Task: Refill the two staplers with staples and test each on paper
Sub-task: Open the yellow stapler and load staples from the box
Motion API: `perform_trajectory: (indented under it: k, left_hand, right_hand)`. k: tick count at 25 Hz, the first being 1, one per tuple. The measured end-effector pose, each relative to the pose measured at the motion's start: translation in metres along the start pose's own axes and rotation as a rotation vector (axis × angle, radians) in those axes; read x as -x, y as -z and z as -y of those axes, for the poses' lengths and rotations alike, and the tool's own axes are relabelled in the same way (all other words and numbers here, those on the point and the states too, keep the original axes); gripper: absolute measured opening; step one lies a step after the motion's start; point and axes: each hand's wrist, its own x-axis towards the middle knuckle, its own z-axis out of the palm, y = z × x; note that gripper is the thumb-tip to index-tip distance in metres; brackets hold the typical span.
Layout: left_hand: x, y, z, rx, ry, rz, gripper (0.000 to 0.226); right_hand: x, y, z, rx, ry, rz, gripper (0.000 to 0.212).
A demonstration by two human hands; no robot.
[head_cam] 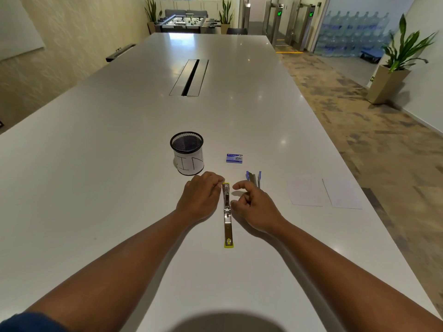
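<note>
A yellow stapler (227, 219) lies swung open flat on the white table (119, 164), its metal channel facing up and pointing away from me. My left hand (200, 197) rests palm down just left of its far end, fingertips touching the yellow tip. My right hand (254, 209) hovers right of the stapler with its fingers loosely curled and the index finger reaching toward the far end; I see nothing in it. A blue stapler (253, 177), also open, lies just beyond my right hand. A small blue staple box (234, 158) sits farther back. Two paper sheets (305, 191) (342, 194) lie to the right.
A black mesh cup (188, 154) with a white label reading "BIN" stands just beyond my left hand. A cable slot (189, 77) runs along the table's middle farther away. The table's right edge (374, 212) is close to the papers.
</note>
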Motion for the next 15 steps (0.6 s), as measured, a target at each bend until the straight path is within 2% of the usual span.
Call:
perform_trajectory:
  k: [6, 10, 12, 15]
  left_hand:
    - [-0.006, -0.002, 0.004, 0.065, -0.004, 0.012, 0.028]
    - [-0.030, 0.002, -0.004, 0.206, 0.017, 0.044, 0.028]
    - [-0.049, 0.003, -0.011, 0.240, 0.066, 0.041, 0.029]
    - [-0.074, -0.002, -0.015, 0.239, 0.126, 0.077, 0.033]
  right_hand:
    - [-0.005, 0.014, 0.000, -0.079, 0.104, -0.203, 0.016]
    - [-0.036, 0.038, -0.002, 0.021, 0.048, -0.324, 0.011]
    - [-0.056, 0.046, -0.005, 0.052, 0.004, -0.330, 0.013]
    - [-0.084, 0.051, -0.014, 0.070, -0.086, -0.240, 0.010]
